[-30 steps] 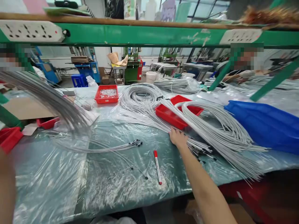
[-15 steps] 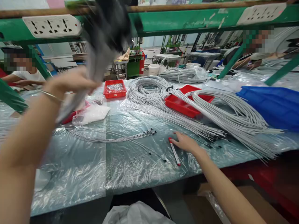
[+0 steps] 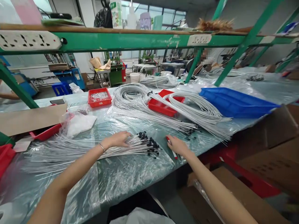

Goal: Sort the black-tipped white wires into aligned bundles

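My left hand [image 3: 119,139] lies on top of a spread bundle of thin grey cables [image 3: 137,144] with black tips, its fingers apart. The bundle fans out to the left across the plastic-covered table [image 3: 130,174]. To the right, my right hand [image 3: 176,144] has its fingers around the upper end of a red and white marker [image 3: 174,154], which lies on the plastic sheet. Just behind the right hand are the black ends of another long cable bundle [image 3: 168,122].
Further back stand a red tray of small metal parts [image 3: 100,97], coiled cables [image 3: 130,95], a second red tray [image 3: 163,107] and a blue bin [image 3: 235,104]. A green frame [image 3: 140,42] crosses above. Cardboard boxes [image 3: 275,155] are at the right.
The left hand came down from a raised, blurred position, and the cable bundle now lies on the table under it. My right hand closed on the marker. The view shifted to the right.
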Demonstrator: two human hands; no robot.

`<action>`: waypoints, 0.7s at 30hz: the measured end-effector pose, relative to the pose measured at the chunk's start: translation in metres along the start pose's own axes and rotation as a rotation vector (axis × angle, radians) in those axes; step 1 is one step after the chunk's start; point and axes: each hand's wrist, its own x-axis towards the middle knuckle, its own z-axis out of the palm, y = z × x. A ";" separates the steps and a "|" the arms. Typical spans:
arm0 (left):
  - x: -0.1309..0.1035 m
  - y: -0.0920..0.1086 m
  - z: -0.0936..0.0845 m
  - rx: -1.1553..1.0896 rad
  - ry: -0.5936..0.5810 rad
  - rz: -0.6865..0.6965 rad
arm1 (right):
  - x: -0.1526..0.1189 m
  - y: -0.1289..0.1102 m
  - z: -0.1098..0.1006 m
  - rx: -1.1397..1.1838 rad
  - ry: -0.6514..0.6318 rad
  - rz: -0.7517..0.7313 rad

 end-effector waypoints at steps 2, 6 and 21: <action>-0.009 0.008 0.002 0.081 0.082 -0.017 | -0.001 0.007 0.001 0.017 0.016 -0.013; -0.023 0.021 0.030 0.219 0.120 -0.016 | -0.006 0.012 0.004 0.069 0.060 -0.048; -0.037 0.032 0.074 -0.015 0.411 -0.256 | -0.180 -0.051 -0.075 0.773 0.262 -0.154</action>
